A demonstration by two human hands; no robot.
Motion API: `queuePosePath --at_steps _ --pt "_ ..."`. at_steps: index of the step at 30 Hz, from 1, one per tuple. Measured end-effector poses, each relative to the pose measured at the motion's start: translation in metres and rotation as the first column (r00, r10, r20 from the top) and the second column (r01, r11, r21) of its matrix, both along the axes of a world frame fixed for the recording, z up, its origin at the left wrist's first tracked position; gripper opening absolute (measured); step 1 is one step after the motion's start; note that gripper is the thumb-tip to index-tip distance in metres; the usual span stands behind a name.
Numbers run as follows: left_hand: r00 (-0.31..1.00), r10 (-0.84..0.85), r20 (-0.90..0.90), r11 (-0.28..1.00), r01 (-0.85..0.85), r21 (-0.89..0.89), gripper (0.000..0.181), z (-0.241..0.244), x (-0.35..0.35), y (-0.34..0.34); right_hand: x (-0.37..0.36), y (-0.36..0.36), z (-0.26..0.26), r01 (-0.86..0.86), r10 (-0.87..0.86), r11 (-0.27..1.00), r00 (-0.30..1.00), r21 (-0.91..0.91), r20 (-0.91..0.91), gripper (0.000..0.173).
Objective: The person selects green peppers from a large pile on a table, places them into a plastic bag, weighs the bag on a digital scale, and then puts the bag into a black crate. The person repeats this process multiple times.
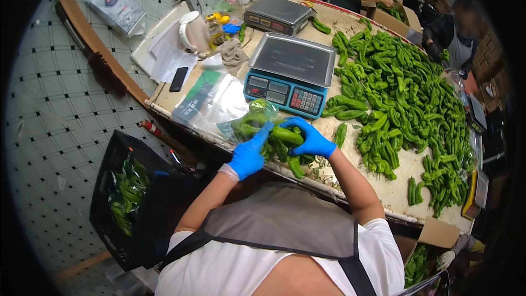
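My left hand (250, 154), in a blue glove, rests against a clear plastic bag (257, 117) that has green peppers inside. Beside it my right hand (310, 136), gloved in blue too, curls around green peppers (287, 135) at the bag's lower right side. More peppers lie beneath both hands at the table's near edge. Just behind the hands stands a blue digital scale (283, 90) with a bare metal pan (294, 59). A stack of flat plastic bags (220, 98) lies left of the scale. One loose pepper (340, 135) is right of my right hand.
A large heap of green peppers (394, 86) covers the table's right side. A second scale (279, 12), a kettle (195, 31) and a phone (178, 79) are behind. A black crate (119, 213) with bagged peppers stands lower left. Other people work at the far and right sides.
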State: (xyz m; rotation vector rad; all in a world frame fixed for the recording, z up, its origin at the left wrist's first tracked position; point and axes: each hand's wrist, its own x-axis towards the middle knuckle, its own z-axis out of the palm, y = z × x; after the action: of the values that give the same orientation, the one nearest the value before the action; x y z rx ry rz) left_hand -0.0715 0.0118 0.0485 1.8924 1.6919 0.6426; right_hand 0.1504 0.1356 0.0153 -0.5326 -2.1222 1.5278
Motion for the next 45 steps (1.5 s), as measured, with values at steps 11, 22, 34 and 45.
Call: queuePosePath --at_steps 11,22,34,45 --pt "0.977 0.212 0.029 0.976 -0.213 0.043 0.093 -0.027 -0.001 0.009 -0.054 -0.015 -0.042 0.247 -0.276 0.775 0.960 0.582 -0.040 0.075" --pt "0.992 -0.008 -0.130 0.975 0.036 0.219 0.089 -0.032 0.030 0.007 -0.109 -0.013 -0.046 0.211 -0.292 0.753 0.956 0.623 0.029 0.070" --pt "0.939 -0.167 -0.301 0.977 0.199 0.077 0.077 -0.049 0.022 0.000 -0.039 -0.067 -0.052 0.333 -0.544 0.793 0.765 0.510 0.345 0.078" --pt "0.990 -0.121 0.073 0.992 0.123 -0.016 0.091 -0.029 -0.001 0.026 0.004 -0.051 -0.057 0.625 -0.652 0.748 0.755 0.225 0.073 0.038"
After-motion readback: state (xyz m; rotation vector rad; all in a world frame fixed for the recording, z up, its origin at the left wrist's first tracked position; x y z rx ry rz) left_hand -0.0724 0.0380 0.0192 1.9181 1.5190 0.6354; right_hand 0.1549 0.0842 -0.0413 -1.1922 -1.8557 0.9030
